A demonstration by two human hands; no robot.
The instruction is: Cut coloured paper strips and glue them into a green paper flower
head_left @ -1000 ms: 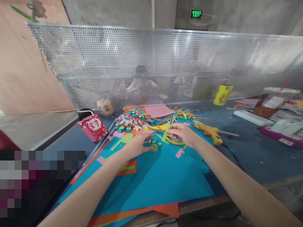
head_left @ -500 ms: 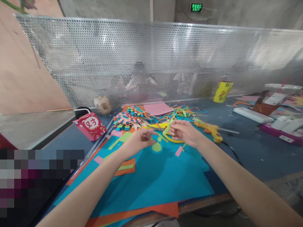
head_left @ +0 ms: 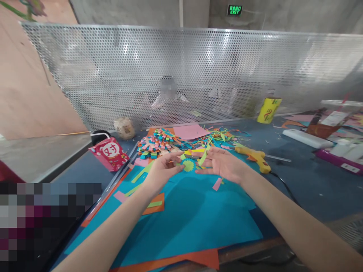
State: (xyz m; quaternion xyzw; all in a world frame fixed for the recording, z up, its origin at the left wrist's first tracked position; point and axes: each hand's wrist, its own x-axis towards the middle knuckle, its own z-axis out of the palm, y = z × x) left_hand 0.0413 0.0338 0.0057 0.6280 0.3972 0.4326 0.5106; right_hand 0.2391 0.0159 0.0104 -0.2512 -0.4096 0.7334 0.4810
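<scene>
Hands at the work, head view. My left hand (head_left: 162,168) and right hand (head_left: 225,164) hover apart over a teal sheet (head_left: 193,219), with a green scalloped disc (head_left: 188,165) between them. The left hand's fingers are curled, thumb and forefinger close together at the disc's left edge; I cannot tell whether they grip it. The right hand's fingers are stretched out, palm turned left. A light green strip (head_left: 203,157) touches its fingertips, and I cannot tell whether it is pinched. Just beyond the hands lies a heap of coloured paper pieces (head_left: 155,145), with a pink sheet (head_left: 189,131) farther off. A yellow glue gun (head_left: 252,156) lies just right of the right hand on the blue table (head_left: 306,181). A red carton (head_left: 109,153) stands to the left. A perforated metal screen (head_left: 198,68) closes the far side.
</scene>
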